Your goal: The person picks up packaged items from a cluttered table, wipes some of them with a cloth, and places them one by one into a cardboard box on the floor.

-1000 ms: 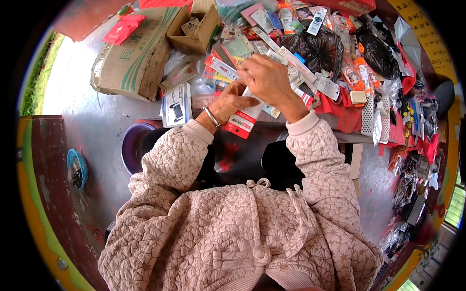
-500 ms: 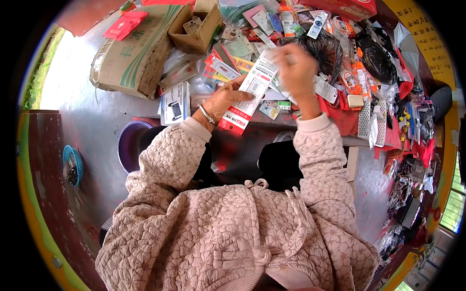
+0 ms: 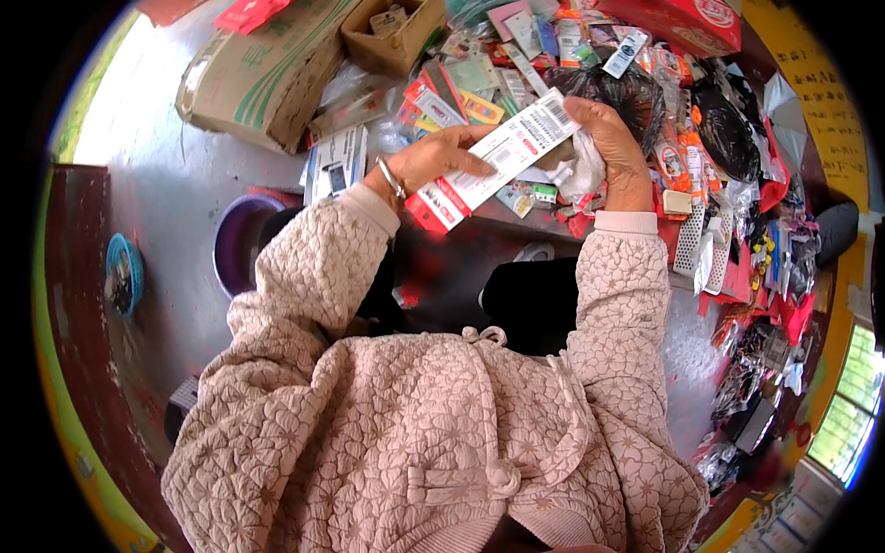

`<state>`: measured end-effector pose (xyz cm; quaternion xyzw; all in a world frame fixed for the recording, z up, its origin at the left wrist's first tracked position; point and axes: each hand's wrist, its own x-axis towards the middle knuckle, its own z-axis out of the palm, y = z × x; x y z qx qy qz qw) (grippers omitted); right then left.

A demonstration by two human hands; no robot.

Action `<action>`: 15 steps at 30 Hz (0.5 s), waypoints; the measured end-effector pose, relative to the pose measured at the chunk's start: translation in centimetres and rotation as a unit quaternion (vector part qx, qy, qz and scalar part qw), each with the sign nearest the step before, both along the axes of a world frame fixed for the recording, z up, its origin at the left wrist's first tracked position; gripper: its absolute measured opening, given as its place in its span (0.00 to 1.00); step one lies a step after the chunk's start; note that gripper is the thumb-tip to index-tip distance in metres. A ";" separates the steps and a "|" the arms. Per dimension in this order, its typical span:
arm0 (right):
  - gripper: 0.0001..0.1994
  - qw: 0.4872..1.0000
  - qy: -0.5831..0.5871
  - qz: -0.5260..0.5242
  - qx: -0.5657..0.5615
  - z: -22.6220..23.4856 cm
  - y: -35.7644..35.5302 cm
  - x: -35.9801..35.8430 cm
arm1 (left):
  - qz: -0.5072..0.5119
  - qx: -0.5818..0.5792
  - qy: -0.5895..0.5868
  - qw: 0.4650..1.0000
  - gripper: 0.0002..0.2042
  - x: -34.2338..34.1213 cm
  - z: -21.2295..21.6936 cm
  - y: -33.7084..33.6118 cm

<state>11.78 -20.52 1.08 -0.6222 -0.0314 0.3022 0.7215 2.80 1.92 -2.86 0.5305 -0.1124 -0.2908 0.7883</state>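
Nearest us, our quilted pink sleeves rise over a grey concrete floor with a purple plastic basin. Our left hand pinches the red lower end of a long white-and-red carded packet, and our right hand closes around its upper end, holding it tilted above the tabletop. Beyond lie glossy small packets, black plastic bags and a worn cardboard box.

A cardboard box, purple basin and black bags lie around.
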 end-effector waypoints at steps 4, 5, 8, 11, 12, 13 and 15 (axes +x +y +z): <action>0.17 0.996 0.026 0.016 0.088 -1.5 -0.3 1.0 | 0.015 -0.374 0.215 0.902 0.26 0.0 1.4 1.3; 0.17 0.989 0.052 -0.004 0.142 -1.8 -0.5 0.9 | 0.081 -0.380 0.193 0.901 0.26 0.3 1.1 1.6; 0.16 0.956 0.121 -0.128 0.236 -3.9 0.2 1.8 | 0.208 -0.356 0.114 0.904 0.25 1.2 -0.4 1.9; 0.15 0.944 0.082 -0.240 0.211 -4.1 3.8 -0.9 | 0.212 -0.282 0.059 0.934 0.30 0.5 0.2 0.4; 0.14 0.945 0.067 -0.243 0.210 -4.2 5.1 -2.0 | 0.223 -0.235 0.017 0.946 0.29 0.7 0.1 0.0; 0.14 0.948 0.059 -0.222 0.222 -4.2 6.4 -3.3 | 0.223 -0.239 0.014 0.945 0.28 0.9 -0.3 0.1; 0.12 0.964 0.026 -0.204 0.167 -3.7 8.3 -5.7 | 0.252 -0.273 0.004 0.928 0.21 1.8 -0.9 -0.1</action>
